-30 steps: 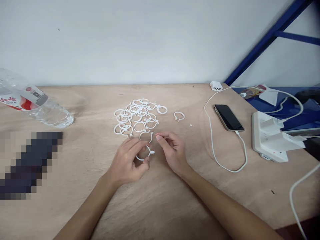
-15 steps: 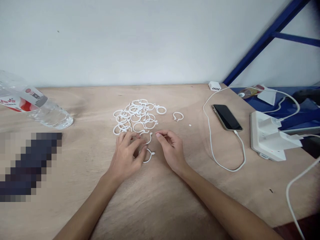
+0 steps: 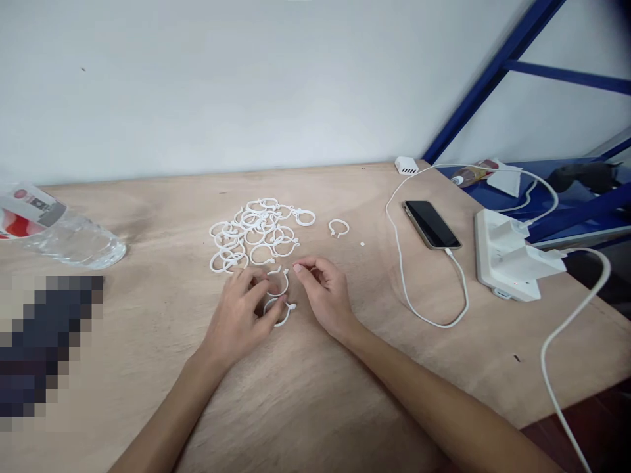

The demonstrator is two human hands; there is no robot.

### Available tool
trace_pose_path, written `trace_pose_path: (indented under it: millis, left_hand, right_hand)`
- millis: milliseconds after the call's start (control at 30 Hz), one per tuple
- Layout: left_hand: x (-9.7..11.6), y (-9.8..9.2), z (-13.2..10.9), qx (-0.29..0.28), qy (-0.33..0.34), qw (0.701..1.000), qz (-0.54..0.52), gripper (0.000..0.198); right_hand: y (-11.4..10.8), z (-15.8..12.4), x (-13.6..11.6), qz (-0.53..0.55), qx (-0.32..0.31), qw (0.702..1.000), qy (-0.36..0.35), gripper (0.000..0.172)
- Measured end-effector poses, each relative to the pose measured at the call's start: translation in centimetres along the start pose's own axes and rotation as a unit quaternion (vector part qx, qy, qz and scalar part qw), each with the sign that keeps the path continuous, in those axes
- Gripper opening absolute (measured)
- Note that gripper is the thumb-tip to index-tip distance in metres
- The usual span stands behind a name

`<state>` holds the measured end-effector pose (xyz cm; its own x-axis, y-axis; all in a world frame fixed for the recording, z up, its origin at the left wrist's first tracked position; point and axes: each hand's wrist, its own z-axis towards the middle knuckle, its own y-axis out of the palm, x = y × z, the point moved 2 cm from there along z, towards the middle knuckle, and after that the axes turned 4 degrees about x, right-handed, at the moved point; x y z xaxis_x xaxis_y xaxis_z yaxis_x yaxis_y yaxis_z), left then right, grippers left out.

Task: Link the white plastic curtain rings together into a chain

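A heap of white plastic rings (image 3: pixel 256 233) lies on the wooden table (image 3: pixel 315 394). My left hand (image 3: pixel 239 315) rests palm down just below the heap, its fingertips on a white ring (image 3: pixel 282 316) that lies flat on the table. A second loose ring (image 3: pixel 280 281) sits between both hands. My right hand (image 3: pixel 325 295) rests on the table beside it, fingers curled, thumb and forefinger close together with nothing seen in them. One single ring (image 3: pixel 338 227) lies apart to the right of the heap.
A clear plastic bottle (image 3: pixel 59 233) lies on its side at far left. A phone (image 3: pixel 431 225) with a white charging cable (image 3: pixel 409 289) and a white power strip (image 3: pixel 513 256) sit at right. Blue metal frame bars (image 3: pixel 493 66) rise behind.
My left hand has lowered the ring it held onto the table and flattened over it. The view has shifted a little, so everything sits further left.
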<state>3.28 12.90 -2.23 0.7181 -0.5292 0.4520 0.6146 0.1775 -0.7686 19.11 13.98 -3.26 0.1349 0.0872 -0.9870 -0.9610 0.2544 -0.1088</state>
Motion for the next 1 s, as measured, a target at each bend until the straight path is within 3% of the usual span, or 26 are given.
trace_pose_path:
  millis: [200, 500, 833, 900, 1000]
  left_hand:
    - [-0.1, -0.1, 0.0, -0.003, -0.021, 0.998, -0.055, 0.009]
    - [-0.2, -0.7, 0.2, 0.058, -0.034, 0.996, -0.059, 0.011]
    - [0.4, -1.1, -0.1, 0.110, 0.035, 0.991, -0.062, 0.003]
    - [0.4, -1.1, -0.1, 0.107, 0.020, 0.991, -0.075, 0.008]
    - [0.1, -0.9, -0.3, 0.084, -0.031, 0.992, -0.090, 0.031]
  right_hand:
    - [0.0, 0.0, 0.0, -0.005, -0.002, 1.000, -0.004, 0.014]
    - [0.0, 0.0, -0.1, -0.020, -0.012, 1.000, -0.009, 0.013]
    - [0.1, -0.2, -0.7, 0.004, -0.093, 0.996, -0.007, 0.018]
    - [0.1, -0.2, -0.6, 0.015, -0.094, 0.995, -0.007, 0.017]
    - [0.0, -0.3, -0.5, 0.034, -0.102, 0.994, -0.009, 0.017]
